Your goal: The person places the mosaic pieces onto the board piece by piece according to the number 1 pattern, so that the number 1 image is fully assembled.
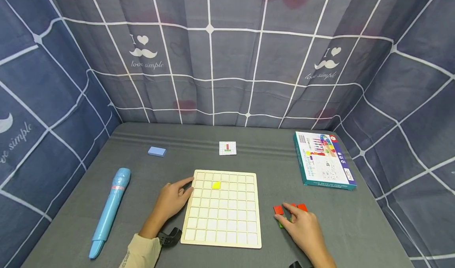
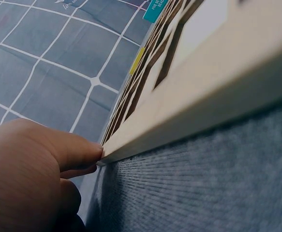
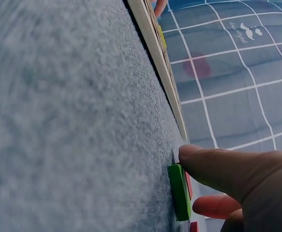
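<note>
A pale grid board (image 1: 223, 242) lies flat on the table with one yellow square tile (image 1: 216, 185) in an upper cell. My left hand (image 1: 172, 199) rests beside the board's upper left edge, its fingertips touching the rim. In the left wrist view a fingertip (image 2: 93, 151) meets the board's corner. To the right of the board, my right hand (image 1: 303, 225) is over a small group of red tiles (image 1: 278, 210) and a green tile (image 3: 180, 193). Its thumb and index finger are spread apart above the tiles, and the hand partly hides them.
A small pattern card (image 1: 227, 148) lies behind the board, with a light blue block (image 1: 156, 151) further left. A long blue wand-like object (image 1: 110, 214) lies at the left. The game box (image 1: 324, 160) sits at the back right. Gridded curtains (image 1: 231, 54) enclose the table.
</note>
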`<state>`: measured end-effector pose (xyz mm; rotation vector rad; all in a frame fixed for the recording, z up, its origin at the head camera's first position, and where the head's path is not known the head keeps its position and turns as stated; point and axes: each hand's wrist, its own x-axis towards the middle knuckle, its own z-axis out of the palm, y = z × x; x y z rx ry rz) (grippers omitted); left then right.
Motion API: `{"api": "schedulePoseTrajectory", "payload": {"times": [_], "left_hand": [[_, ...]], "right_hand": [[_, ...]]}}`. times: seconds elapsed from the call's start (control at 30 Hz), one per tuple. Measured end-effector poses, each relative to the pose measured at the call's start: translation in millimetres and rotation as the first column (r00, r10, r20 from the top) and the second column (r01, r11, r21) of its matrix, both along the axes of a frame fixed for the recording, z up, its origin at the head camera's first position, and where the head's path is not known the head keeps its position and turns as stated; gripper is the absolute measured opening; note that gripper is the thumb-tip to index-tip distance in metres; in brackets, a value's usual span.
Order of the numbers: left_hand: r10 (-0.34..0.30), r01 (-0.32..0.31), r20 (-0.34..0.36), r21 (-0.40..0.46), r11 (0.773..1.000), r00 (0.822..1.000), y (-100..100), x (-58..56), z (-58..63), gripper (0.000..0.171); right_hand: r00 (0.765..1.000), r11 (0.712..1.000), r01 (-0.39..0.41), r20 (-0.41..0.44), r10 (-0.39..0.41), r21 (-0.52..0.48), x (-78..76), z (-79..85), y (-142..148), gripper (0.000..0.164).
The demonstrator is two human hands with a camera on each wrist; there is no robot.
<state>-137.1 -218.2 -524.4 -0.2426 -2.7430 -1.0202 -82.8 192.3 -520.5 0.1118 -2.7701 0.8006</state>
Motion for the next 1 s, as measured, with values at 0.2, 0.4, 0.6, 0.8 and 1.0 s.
{"api": "schedulePoseTrajectory", "payload": {"times": [0.2,0.4,0.6,0.8,1.0], "left_hand": [[0.001,-0.001,0.009,-0.007,1.000,1.000,-0.3,0.4,-0.3,0.037],[0.003,-0.003,0.007,0.001,1.000,1.000,-0.6,-0.8,-0.3,0.037],[-0.010,0.010,-0.012,0.001,1.000,1.000,-1.5,-0.1,-0.5,0.037],[-0.005,0.005,-0.006,0.003,1.000,1.000,-1.3,0.0,-0.1,0.037],[0.001,-0.001,0.012,0.008,1.000,1.000,-0.8,-0.4,0.5,0.038]], "right_hand": [[0.999,1.000,0.008,0.043,-0.009,0.024,-1.6,0.5,-1.6,0.042],[0.997,0.999,0.014,0.072,-0.016,0.028,-3.5,2.3,-3.1,0.040],[0.998,1.000,0.012,0.069,-0.014,0.028,-3.1,2.2,-3.7,0.038],[0.999,1.000,0.008,0.049,-0.009,0.022,-2.7,2.1,-4.9,0.035],[0.998,1.000,0.020,0.053,-0.021,0.009,-2.7,3.3,-5.8,0.029]]}}
